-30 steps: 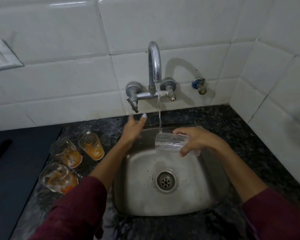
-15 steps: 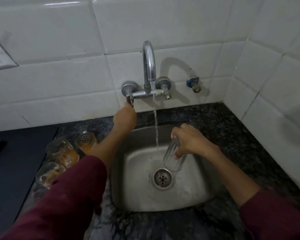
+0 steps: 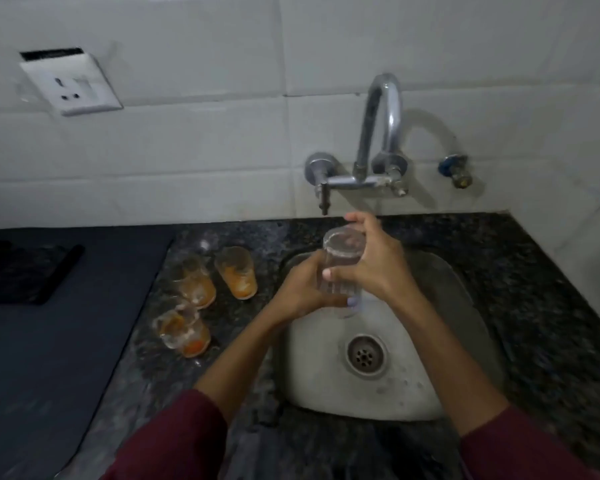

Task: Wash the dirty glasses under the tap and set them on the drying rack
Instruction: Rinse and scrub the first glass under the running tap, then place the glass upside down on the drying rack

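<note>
Two hands, the left hand and right hand, grip a clear glass over a steel sink at centre frame, below a chrome tap. Three orange-stained glasses stand on the dark granite counter left of the sink; a wall socket sits upper left.

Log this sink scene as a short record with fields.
held: clear glass, over the sink
left hand: grip on the glass's lower part
right hand: grip on its upper side
tap: no water seen running
dirty glasses: three with orange residue on the counter, left of sink
drying rack: not in view
</note>
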`<state>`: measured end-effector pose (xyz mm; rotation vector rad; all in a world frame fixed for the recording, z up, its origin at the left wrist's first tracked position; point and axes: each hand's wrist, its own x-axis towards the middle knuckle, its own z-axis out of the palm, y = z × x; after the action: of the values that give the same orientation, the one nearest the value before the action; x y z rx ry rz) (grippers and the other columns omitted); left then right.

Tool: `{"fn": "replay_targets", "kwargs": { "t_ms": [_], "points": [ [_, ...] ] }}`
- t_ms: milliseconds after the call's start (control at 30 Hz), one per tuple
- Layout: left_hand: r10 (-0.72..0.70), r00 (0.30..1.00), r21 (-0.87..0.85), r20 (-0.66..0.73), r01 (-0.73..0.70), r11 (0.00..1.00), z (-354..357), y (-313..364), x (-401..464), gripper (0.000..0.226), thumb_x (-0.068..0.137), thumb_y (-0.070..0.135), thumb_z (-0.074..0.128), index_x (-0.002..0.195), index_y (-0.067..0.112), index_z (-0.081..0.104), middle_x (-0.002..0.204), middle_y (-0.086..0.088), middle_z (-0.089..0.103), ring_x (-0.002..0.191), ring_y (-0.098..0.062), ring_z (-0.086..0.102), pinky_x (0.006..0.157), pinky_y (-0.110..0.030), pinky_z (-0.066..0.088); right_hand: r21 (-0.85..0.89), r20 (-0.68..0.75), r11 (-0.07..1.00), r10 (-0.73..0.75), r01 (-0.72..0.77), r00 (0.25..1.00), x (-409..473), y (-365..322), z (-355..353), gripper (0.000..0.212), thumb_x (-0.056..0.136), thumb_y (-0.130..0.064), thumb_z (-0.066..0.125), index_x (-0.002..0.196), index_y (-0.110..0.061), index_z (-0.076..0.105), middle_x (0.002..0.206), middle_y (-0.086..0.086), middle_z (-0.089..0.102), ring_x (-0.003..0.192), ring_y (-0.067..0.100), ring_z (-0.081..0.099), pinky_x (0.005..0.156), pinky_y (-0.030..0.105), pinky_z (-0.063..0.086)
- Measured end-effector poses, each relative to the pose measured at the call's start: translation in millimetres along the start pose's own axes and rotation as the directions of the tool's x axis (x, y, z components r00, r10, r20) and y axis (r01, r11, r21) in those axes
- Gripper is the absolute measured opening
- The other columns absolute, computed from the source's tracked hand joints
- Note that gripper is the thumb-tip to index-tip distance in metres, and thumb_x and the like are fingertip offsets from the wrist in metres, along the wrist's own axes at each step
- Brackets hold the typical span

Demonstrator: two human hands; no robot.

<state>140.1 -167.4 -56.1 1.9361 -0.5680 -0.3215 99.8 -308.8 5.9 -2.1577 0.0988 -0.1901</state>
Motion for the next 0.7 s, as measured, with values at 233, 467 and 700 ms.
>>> {"fn": "replay_targets", "kwargs": {
  "t_ms": [233, 467, 700],
  "points": [
    [-0.062, 0.945, -0.034, -0.322, 0.054, 0.998, -142.0, -14.2, -31.5, 0.073, 0.070, 0.030, 0.083, 0.132, 0.018, 0.047, 0.125, -0.002, 0.062, 0.112, -0.017, 0.061, 0.096, -0.040, 0.052, -0.055, 0.043, 0.971, -0.231, 0.234, 0.972, 67.2, -123.7, 98.3, 0.080, 0.054, -0.010, 0.087, 0.124, -0.019, 0.049, 0.122, 0.002, 0.059, 0.107, 0.016, 0.056, 0.087, 0.022, 0.043],
    [-0.273, 0.702, 0.128, -0.657, 0.461, 0.878, -314.8, -130.0, -159.0, 0.051, 0.090, 0.028, 0.063, 0.136, 0.011, 0.049, 0.136, -0.008, 0.056, 0.123, -0.022, 0.054, 0.094, -0.024, 0.040, 0.097, 0.287, 0.937, -0.349, 0.336, 0.892, 113.2, -235.9, 294.2, 0.081, 0.050, -0.011, 0.089, 0.122, -0.019, 0.053, 0.121, 0.002, 0.061, 0.108, 0.017, 0.057, 0.087, 0.019, 0.041],
    [-0.606, 0.488, 0.229, -0.628, 0.860, 0.455, -385.8, -255.0, -248.6, 0.072, 0.095, 0.043, 0.049, 0.150, 0.007, 0.020, 0.157, -0.021, 0.017, 0.146, -0.038, 0.010, 0.117, -0.054, 0.015, 0.186, 0.484, 0.933, -0.360, 0.308, 0.798, 127.6, -294.4, 493.0, 0.079, 0.053, -0.007, 0.089, 0.123, -0.015, 0.052, 0.125, 0.003, 0.060, 0.113, 0.017, 0.055, 0.087, 0.018, 0.041]
  ]
}}
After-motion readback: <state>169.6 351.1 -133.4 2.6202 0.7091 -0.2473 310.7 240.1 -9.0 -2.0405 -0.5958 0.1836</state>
